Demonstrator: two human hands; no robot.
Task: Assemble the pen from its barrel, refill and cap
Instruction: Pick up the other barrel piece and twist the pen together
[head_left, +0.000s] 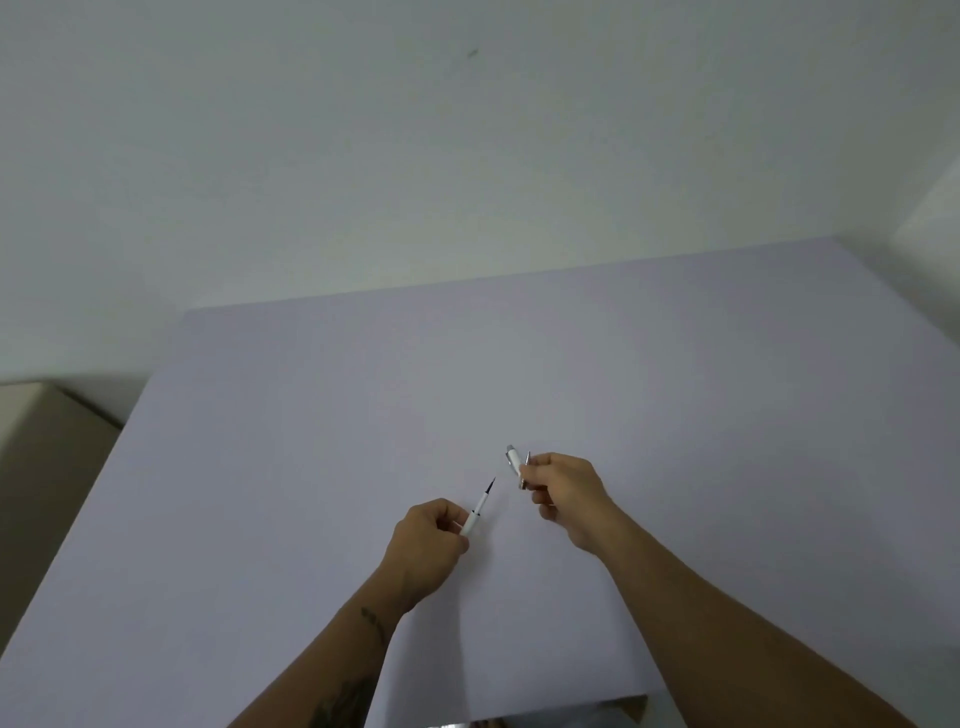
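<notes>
My left hand (428, 540) pinches the slim white barrel (475, 519), dark tip outward; my right hand (563, 493) grips the white cap with silver clip (515, 461). They're near but apart above the pale grey table (311, 415), its edges well away.

Pale lavender flat desk (519, 364); white plastic pen barrel (475, 519), black tip; white cap (514, 460), silver trim; off-white wall (467, 156).

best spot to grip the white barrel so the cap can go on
Grip the barrel by its rear half, from the near-left side, as the left hand does. Its dark tip points up-right toward the cap in the right hand, so the front stays bare.
</notes>
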